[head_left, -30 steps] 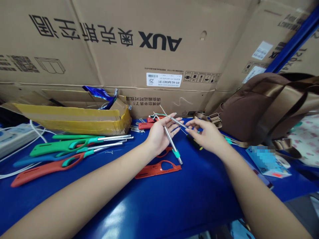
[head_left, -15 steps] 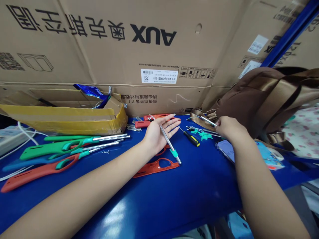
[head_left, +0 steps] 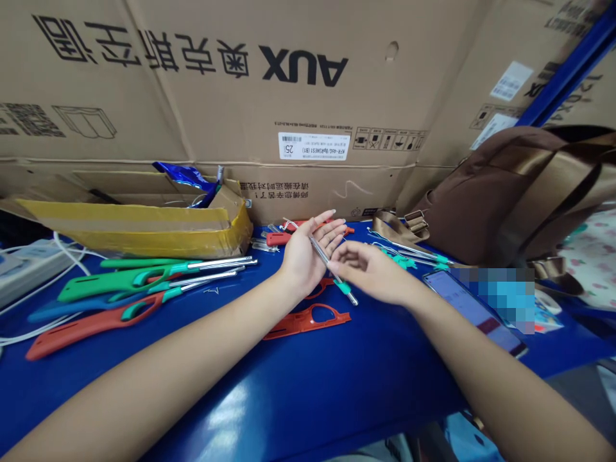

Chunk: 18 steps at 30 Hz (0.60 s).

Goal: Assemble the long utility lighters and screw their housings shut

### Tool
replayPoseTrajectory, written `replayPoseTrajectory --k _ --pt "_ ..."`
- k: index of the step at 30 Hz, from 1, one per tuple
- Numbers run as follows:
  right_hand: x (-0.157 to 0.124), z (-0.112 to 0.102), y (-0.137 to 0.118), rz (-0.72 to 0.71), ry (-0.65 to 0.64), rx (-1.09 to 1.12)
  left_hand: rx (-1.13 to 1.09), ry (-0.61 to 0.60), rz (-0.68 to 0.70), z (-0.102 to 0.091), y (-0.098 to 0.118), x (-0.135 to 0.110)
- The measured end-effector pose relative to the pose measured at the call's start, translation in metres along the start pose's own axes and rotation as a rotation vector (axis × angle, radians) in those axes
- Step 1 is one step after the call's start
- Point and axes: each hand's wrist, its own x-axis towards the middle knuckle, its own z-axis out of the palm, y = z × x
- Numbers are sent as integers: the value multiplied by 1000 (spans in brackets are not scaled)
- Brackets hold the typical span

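Observation:
My left hand (head_left: 305, 256) is palm up, fingers stretched, with a metal lighter tube (head_left: 345, 289) lying slantwise across the palm. A teal collar sits near the tube's lower end, and white wire shows past the thumb. The fingertips of my right hand (head_left: 370, 271) pinch this tube just below the left palm. Under the tube lies an orange lighter housing half (head_left: 308, 321) with a finger loop. More red housing pieces (head_left: 278, 239) are behind the left hand. Beyond the right hand lie small teal parts (head_left: 405, 261) and another metal tube (head_left: 409, 246).
Several assembled lighters (head_left: 106, 282) in green, blue and red lie at left, before a taped cardboard box (head_left: 135, 240). A power strip (head_left: 36, 273) stands farther left. On the right are a phone (head_left: 474, 311) and a brown bag (head_left: 474, 199). A large carton (head_left: 202, 128) forms the back wall.
My right hand has left the metal tube by the bag strap, moved left and closed its fingers on the tube in my left palm. The view has shifted slightly.

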Motion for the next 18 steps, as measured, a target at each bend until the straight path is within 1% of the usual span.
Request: replayPoseTrajectory --k 1,3,6,8,9,11,13,14,16,18 --pt "-2 7 -3 -26 -25 26 16 -7 6 0 2 -1" --pt "-5 13 -5 -54 -45 20 66 -32 9 0 6 -4" --pt "-8 6 -2 -58 -8 -102 179 -79 -31 -8 13 -14" --pt "-8 -3 0 -49 39 -224 293 -128 -95 -20 19 -26" --pt "-9 -7 0 -40 60 -292 465 -200 -103 -27 22 -34" --pt "-10 -15 0 -11 81 -436 872 -280 27 -44 29 -53" --pt "-12 -20 0 18 50 -554 1313 -350 234 -60 36 -74" --pt "-13 -22 0 28 19 -599 1485 -403 314 -68 39 -83" --pt "-15 -25 1 36 -46 -667 1698 -450 425 -80 42 -97" --pt "-16 -28 3 36 -103 -710 1838 -493 505 -89 43 -104"
